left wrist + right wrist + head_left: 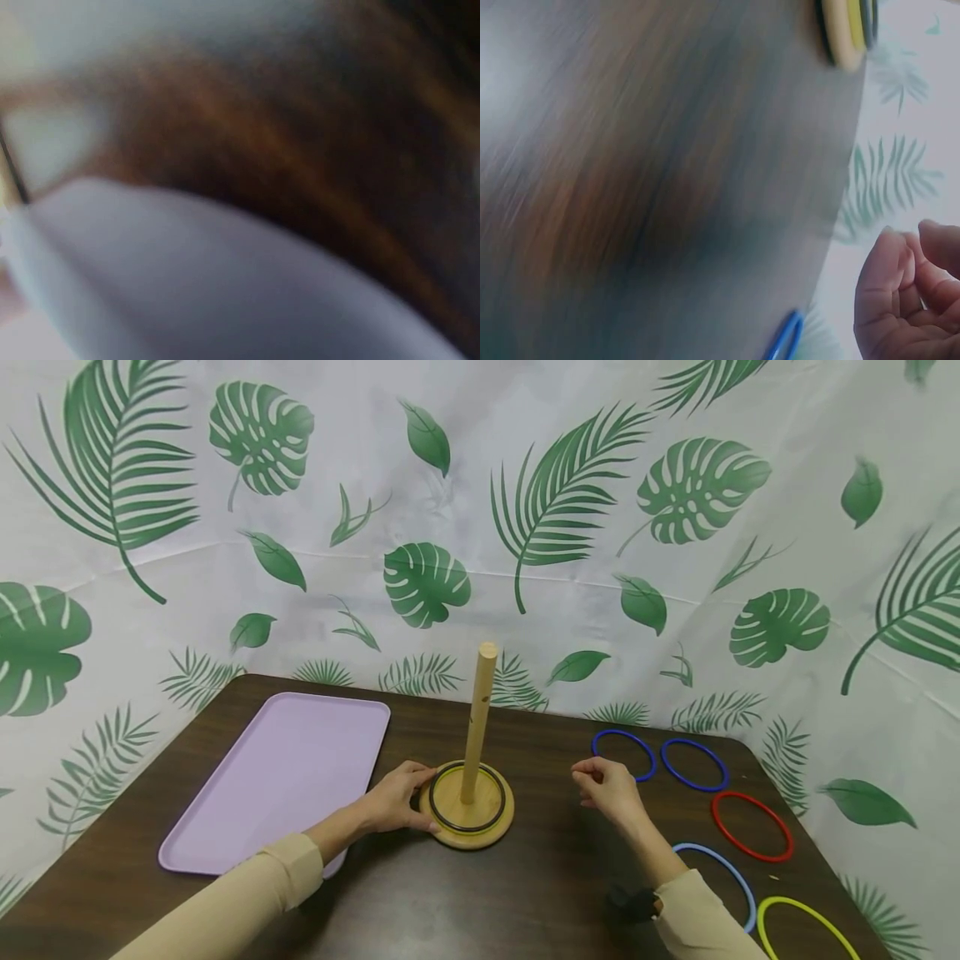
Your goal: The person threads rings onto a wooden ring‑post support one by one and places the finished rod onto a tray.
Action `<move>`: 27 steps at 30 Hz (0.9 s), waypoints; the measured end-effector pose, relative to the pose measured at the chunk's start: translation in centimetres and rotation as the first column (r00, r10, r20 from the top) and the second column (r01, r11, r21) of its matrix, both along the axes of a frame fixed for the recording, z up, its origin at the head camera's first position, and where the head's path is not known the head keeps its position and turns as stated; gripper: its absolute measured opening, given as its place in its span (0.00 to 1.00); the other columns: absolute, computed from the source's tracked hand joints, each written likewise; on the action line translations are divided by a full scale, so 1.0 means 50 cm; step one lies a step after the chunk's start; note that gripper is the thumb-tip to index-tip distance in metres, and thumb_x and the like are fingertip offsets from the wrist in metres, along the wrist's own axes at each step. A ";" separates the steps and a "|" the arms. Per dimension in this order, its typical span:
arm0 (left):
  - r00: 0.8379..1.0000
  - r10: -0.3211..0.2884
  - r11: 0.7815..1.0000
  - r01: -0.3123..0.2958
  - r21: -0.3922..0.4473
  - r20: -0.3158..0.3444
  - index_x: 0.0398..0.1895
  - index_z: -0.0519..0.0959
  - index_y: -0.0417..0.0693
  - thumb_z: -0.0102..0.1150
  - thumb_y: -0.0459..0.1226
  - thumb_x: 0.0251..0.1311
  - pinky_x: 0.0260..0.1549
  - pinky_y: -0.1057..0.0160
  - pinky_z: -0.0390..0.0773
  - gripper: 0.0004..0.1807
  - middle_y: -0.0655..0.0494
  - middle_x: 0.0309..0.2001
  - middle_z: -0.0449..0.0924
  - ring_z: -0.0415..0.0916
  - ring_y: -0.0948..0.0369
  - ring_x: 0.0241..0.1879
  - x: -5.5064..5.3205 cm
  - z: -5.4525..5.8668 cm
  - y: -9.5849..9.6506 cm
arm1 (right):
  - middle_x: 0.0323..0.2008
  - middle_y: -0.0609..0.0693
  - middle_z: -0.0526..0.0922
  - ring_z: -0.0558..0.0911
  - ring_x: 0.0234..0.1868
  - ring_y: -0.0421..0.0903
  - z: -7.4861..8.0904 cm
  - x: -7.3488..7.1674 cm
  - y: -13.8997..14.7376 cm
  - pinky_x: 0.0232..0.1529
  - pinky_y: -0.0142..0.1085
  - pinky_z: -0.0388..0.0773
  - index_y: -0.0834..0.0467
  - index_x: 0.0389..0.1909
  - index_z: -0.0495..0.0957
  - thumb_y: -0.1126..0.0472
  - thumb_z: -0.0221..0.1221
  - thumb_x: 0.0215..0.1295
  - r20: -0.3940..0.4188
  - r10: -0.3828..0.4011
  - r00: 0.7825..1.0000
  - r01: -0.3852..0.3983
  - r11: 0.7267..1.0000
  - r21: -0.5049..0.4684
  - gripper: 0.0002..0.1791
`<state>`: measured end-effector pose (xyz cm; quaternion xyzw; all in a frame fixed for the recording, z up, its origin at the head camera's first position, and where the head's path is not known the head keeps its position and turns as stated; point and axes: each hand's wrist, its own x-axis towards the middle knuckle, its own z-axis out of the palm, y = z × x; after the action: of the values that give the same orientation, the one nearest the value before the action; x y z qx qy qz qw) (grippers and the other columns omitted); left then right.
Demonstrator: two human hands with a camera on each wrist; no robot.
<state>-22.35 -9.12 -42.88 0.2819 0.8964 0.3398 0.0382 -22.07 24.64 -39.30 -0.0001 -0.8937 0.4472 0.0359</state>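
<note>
My left hand grips the left rim of a round wooden base, thumb at the front and fingers behind. From it rises an upright wooden peg. A black ring lies around the peg on the base, with a yellow ring under it. To the right, my right hand hovers above the table with loosely bent fingers and nothing in them. Behind it lies a blue ring, partly hidden by the hand. The left wrist view is blurred and mostly covered by pale cloth.
Down the table's right side lie a second blue ring, a red ring, a light blue ring and a yellow-green ring. A lilac tray occupies the left. Leaf-patterned cloth hangs behind the table.
</note>
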 end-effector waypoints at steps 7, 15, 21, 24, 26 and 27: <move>1.000 0.002 1.000 -0.002 0.003 0.006 0.62 0.65 0.28 0.76 0.44 0.40 0.53 0.49 0.70 0.48 0.36 0.56 0.67 0.69 0.47 0.54 -0.002 -0.002 0.000 | 0.33 0.58 0.80 0.79 0.28 0.42 0.008 0.028 0.086 0.29 0.31 0.80 0.72 0.46 0.76 0.66 0.56 0.65 0.016 -0.056 0.998 0.057 0.998 -0.007 0.13; 1.000 0.005 1.000 -0.005 0.005 0.002 0.62 0.65 0.28 0.76 0.44 0.39 0.54 0.49 0.70 0.48 0.37 0.56 0.68 0.69 0.47 0.54 -0.002 -0.004 0.000 | 0.31 0.55 0.81 0.78 0.26 0.37 0.008 0.066 0.195 0.29 0.29 0.80 0.75 0.47 0.74 0.67 0.57 0.64 -0.008 -0.121 0.993 0.121 0.990 0.078 0.16; 1.000 0.007 1.000 -0.007 0.007 0.012 0.63 0.65 0.28 0.76 0.44 0.39 0.55 0.48 0.69 0.49 0.37 0.56 0.68 0.68 0.46 0.55 -0.002 -0.003 0.001 | 0.34 0.59 0.84 0.77 0.27 0.31 0.001 0.097 0.279 0.29 0.28 0.76 0.71 0.44 0.78 0.63 0.61 0.60 -0.031 -0.106 0.994 0.110 0.954 0.279 0.15; 1.000 0.009 1.000 -0.009 0.008 0.015 0.63 0.65 0.28 0.76 0.44 0.39 0.55 0.48 0.69 0.49 0.37 0.56 0.68 0.68 0.46 0.55 -0.003 -0.004 0.001 | 0.33 0.58 0.84 0.74 0.27 0.28 -0.003 0.105 0.312 0.29 0.29 0.72 0.68 0.40 0.80 0.62 0.63 0.58 -0.048 -0.072 0.996 0.085 0.925 0.371 0.13; 1.000 0.008 1.000 -0.008 0.007 0.011 0.63 0.65 0.28 0.76 0.45 0.39 0.55 0.48 0.69 0.49 0.37 0.56 0.68 0.68 0.46 0.55 -0.003 -0.005 0.001 | 0.34 0.58 0.85 0.73 0.27 0.27 -0.007 0.110 0.327 0.29 0.29 0.72 0.67 0.39 0.81 0.62 0.63 0.57 -0.033 -0.056 0.998 0.064 0.916 0.396 0.13; 1.000 0.007 1.000 -0.007 0.007 0.009 0.63 0.65 0.28 0.76 0.45 0.39 0.55 0.48 0.69 0.49 0.37 0.56 0.68 0.68 0.46 0.55 -0.002 -0.006 0.000 | 0.34 0.58 0.85 0.74 0.28 0.28 -0.008 0.112 0.333 0.29 0.29 0.72 0.67 0.38 0.81 0.63 0.63 0.57 -0.017 -0.051 0.999 0.053 0.916 0.399 0.12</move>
<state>-22.47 -9.11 -43.17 0.2775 0.8960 0.3444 0.0402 -16.46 41.30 -39.71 -0.0153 -0.9656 0.2546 0.0498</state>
